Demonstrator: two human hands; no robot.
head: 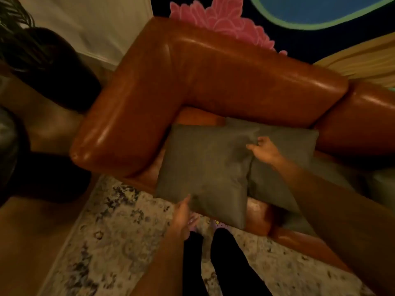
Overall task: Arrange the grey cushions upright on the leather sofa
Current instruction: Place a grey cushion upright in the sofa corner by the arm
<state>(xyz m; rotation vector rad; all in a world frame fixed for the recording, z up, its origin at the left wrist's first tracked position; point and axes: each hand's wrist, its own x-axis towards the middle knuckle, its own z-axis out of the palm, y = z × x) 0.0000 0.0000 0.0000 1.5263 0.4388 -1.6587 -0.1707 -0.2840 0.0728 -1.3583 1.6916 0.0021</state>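
- Currently two hands work one square grey fabric cushion [205,167], which lies flat on the seat of the tan leather sofa [213,71], its near corners hanging over the seat's front edge.
- Left hand [183,214] is at the cushion's near-left corner; the fingers seem closed on the fabric edge, but blur hides the grip.
- Right hand [265,151] rests at the cushion's far-right edge, fingers bent and pinching the cover where it meets the second cushion.
- Doing it well, as I judge: lift from the near corner, pivot on the far edge, and tip the cushion back until it leans on the backrest in the corner by the armrest. Keep the right hand steadying the top so it does not flop forward.
- Count: two grey cushions clearly seen; the second grey cushion [288,137] lies flat toward the seat's right, partly under the forearm. More grey fabric shows at the right edge; cannot tell if it is a third.
- One sofa. One patterned pale rug [119,231] below the front edge.
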